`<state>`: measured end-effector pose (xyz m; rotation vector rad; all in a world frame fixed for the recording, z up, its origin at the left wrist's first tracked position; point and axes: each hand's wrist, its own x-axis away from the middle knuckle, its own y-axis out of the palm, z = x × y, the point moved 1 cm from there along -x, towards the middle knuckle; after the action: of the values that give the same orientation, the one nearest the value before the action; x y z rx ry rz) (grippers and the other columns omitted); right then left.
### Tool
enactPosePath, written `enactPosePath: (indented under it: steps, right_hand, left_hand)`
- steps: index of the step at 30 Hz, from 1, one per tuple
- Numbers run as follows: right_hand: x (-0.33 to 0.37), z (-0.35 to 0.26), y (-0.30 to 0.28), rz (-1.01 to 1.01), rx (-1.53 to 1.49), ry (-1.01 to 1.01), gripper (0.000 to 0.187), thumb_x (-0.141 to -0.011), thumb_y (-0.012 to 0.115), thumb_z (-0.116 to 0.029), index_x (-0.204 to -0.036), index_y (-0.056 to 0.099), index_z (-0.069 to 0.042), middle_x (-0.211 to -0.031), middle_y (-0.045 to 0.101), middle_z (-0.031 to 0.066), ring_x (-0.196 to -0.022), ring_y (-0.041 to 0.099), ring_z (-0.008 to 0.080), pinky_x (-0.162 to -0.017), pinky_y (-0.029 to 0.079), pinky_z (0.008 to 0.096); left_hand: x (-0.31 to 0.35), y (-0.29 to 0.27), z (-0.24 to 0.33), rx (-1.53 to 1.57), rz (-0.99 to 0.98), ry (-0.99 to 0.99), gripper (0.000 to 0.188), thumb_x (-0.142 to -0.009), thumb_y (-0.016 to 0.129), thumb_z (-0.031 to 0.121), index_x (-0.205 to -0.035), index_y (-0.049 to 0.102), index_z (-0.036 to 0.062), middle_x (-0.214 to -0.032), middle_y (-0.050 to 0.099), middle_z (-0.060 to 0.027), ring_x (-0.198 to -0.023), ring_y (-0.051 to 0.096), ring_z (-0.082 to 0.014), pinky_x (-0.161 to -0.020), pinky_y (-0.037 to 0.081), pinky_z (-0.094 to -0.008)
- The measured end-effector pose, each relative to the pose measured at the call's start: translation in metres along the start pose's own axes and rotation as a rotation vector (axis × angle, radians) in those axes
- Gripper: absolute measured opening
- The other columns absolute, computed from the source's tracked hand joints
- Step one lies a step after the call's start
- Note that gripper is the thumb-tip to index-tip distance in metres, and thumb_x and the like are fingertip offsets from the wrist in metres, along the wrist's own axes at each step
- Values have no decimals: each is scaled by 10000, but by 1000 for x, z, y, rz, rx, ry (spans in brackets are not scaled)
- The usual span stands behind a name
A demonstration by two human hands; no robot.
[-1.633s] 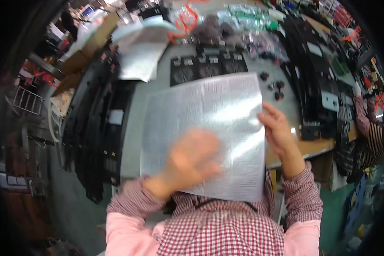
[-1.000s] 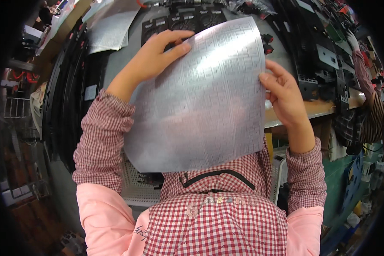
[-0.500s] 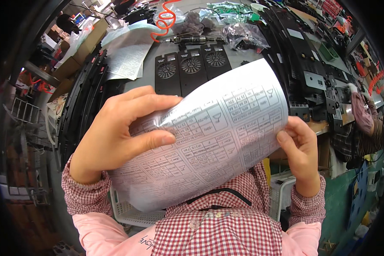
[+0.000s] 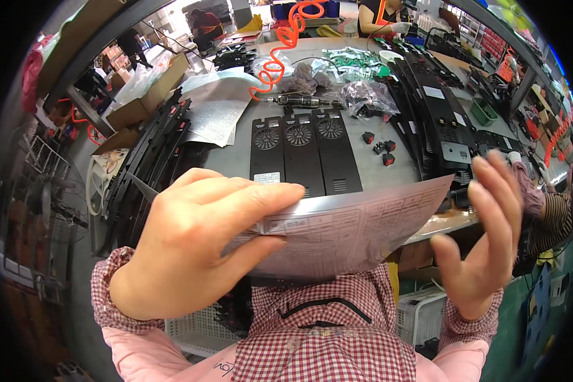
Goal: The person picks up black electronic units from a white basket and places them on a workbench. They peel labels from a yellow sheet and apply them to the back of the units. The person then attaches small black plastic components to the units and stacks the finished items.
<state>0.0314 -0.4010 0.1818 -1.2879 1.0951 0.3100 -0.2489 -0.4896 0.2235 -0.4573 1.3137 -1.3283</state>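
A curved sheet of printed labels [image 4: 363,223] spans the space above my lap, its underside print showing through. My left hand [image 4: 191,239] pinches its left part between thumb and fingers. Close to the sheet's right corner is my right hand [image 4: 484,235], fingers spread and somewhat blurred, holding nothing. Beyond the sheet, three long black metal panels with round slotted vents lie side by side: a left panel [image 4: 268,156], a middle panel [image 4: 301,159] and a right panel [image 4: 337,156]. A white label [image 4: 267,177] is on the left panel; the sheet and my left hand hide the panels' near ends.
Behind the panels lie an air screwdriver [image 4: 305,102] with a coiled orange hose [image 4: 274,67] and a plastic bag [image 4: 370,99]. Small black-and-red parts [image 4: 388,159] sit to the right. Stacked black strips [image 4: 149,159] and papers [image 4: 216,108] line the left. Co-workers are nearby.
My right hand has let go of the sheet and opened. The sheet has tipped to a flatter angle, still in my left hand. The view has lifted, showing more of the bench.
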Motion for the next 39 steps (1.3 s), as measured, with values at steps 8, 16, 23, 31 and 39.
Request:
enactPosePath:
  steps: [8,16,23,31,39]
  right_hand:
    - [-31,-32,10,-167,-9,-312,402,-746,776,-180,-1135,729,-90,-745,511,-14,-723,562,170,-999,445,488]
    - [-21,-29,6,-139,-113,-328,390,-732,781,-156,-1106,734,-56,-735,510,-25,-645,468,151,-617,348,329]
    - [-18,-28,1,-171,-64,-352,367,-717,779,-157,-1069,744,-58,-801,626,-20,-639,466,147,-593,313,318]
    - [-16,-27,2,-182,-62,-336,358,-712,764,-107,-1068,747,-70,-792,646,-23,-633,466,145,-584,304,320]
    - [-16,-24,3,-200,-105,-306,303,-728,763,-109,-1031,750,-90,-818,694,-17,-612,477,143,-584,304,320]
  left_hand:
    - [9,6,21,-78,76,103,445,-659,831,72,-1091,723,57,-887,726,-70,-723,657,-203,-718,460,-319]
    - [13,11,25,23,80,65,415,-634,842,54,-1038,748,61,-788,719,-39,-678,634,-162,-668,430,-303]
    - [14,14,23,75,90,37,364,-603,849,43,-958,772,62,-758,714,-38,-664,600,-160,-663,430,-292]
    - [15,10,22,173,44,-10,340,-632,881,104,-951,771,62,-762,711,-32,-683,602,-169,-676,443,-290]
    - [16,12,20,6,73,171,324,-682,859,137,-986,763,84,-753,688,-1,-693,609,-168,-727,452,-323]
